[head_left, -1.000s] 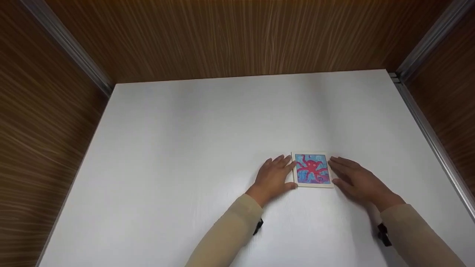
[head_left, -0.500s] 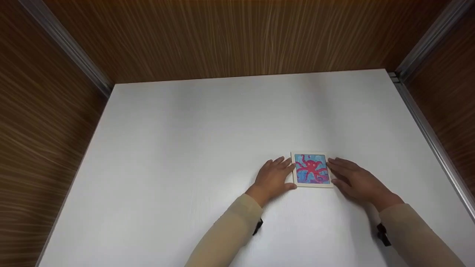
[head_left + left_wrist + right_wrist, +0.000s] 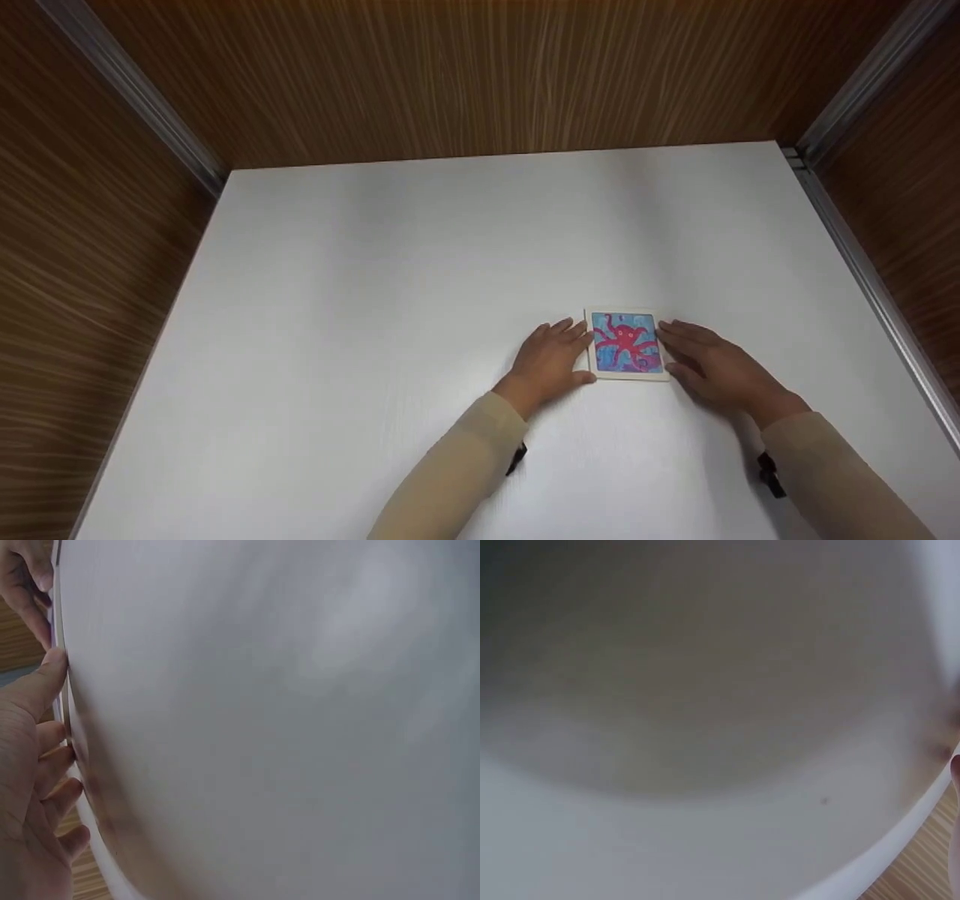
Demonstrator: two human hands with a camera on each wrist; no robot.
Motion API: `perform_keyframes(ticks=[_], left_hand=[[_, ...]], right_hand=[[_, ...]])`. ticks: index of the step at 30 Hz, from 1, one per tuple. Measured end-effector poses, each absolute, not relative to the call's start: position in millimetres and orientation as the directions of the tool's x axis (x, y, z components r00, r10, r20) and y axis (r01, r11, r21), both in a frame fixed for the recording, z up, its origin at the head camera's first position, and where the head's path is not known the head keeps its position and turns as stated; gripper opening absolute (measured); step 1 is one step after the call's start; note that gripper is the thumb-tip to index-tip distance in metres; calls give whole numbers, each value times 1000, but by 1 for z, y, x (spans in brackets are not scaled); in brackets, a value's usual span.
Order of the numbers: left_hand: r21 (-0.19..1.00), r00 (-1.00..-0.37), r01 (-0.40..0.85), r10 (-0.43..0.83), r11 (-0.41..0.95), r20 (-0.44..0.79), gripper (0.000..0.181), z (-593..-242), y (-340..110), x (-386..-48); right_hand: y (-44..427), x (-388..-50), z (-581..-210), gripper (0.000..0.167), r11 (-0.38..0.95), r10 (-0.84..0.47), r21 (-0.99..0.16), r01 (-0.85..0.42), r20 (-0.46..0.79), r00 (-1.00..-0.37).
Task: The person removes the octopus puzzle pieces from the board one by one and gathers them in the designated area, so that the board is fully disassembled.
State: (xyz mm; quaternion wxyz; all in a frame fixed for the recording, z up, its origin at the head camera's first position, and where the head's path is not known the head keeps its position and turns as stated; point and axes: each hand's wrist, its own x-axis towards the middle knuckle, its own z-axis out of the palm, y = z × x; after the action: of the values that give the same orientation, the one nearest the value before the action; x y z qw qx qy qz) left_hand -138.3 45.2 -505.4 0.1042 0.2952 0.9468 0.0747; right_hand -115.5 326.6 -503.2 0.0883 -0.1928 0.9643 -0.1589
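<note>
Watching remotely, I see the octopus picture (image 3: 625,343) lying flat on the white table (image 3: 337,300); the left hand (image 3: 545,364), fingers spread, touches its left edge, and the right hand (image 3: 718,367), fingers close together, thumb apart, meets its right edge, presumably bracing it so it can't slide

1. The left arm (image 3: 454,465) comes in from the near side and slants far and right, its tan sleeve (image 3: 487,427) reaching the left wrist (image 3: 519,390).
2. The left hand (image 3: 546,364) has its back up, fingers lightly spread and pointing far and right, the left thumb (image 3: 583,377) reaching right on their near side.
3. The right arm (image 3: 840,472) slants far and left from the near right.
4. The right hand (image 3: 716,367) points left, fingers together, the right thumb (image 3: 684,375) apart and nearer.
</note>
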Motion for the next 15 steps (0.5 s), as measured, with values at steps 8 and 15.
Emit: perform_keyframes(ticks=[8, 15], left_hand=[[201, -800, 546, 578, 813, -164, 69, -504, 34, -138], [205, -793, 556, 588, 805, -157, 68, -502, 19, -135]], right_hand=[[318, -116, -503, 60, 863, -423, -344, -371, -87, -902], [305, -116, -502, 61, 848, -448, -351, -397, -76, -891]])
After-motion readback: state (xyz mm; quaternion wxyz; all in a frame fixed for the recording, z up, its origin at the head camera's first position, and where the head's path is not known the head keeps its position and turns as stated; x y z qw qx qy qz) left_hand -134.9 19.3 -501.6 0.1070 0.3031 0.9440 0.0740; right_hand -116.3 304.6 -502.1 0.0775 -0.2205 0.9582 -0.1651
